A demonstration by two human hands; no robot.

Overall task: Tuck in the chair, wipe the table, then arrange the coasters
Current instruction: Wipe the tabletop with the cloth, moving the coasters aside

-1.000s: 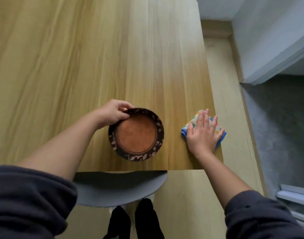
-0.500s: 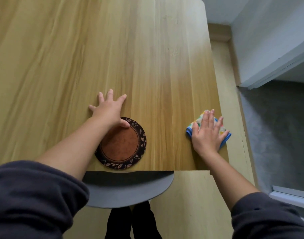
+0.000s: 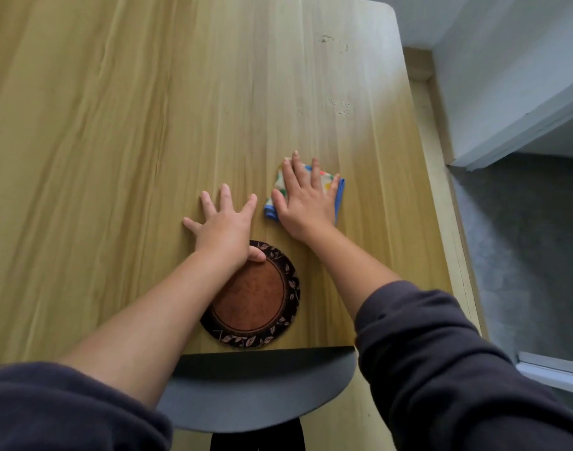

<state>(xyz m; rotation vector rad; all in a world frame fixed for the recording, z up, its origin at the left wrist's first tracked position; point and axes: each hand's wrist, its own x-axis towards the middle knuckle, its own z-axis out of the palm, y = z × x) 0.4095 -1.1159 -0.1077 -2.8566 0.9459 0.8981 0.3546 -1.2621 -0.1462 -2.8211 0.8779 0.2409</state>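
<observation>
Coaster (image 3: 256, 297): round, rust-brown centre, dark leaf-patterned rim, flat on bench (image 3: 116, 125), close to near edge. Cloth (image 3: 340, 196): folded, multicoloured, blue-edged, flat, just far-right of coaster. Chair (image 3: 256, 392): grey seat, partly under bench's near edge.

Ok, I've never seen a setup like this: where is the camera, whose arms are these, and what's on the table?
No machine here: the one picture comes from a camera worn on a person's head, looking down at their own bare hands. The left hand lies flat on the wooden table, fingers spread, thumb on the rim of a round brown coaster near the front edge. The right hand presses flat on a folded colourful cloth. Neither hand grips anything. A grey chair seat shows below the table's edge.
</observation>
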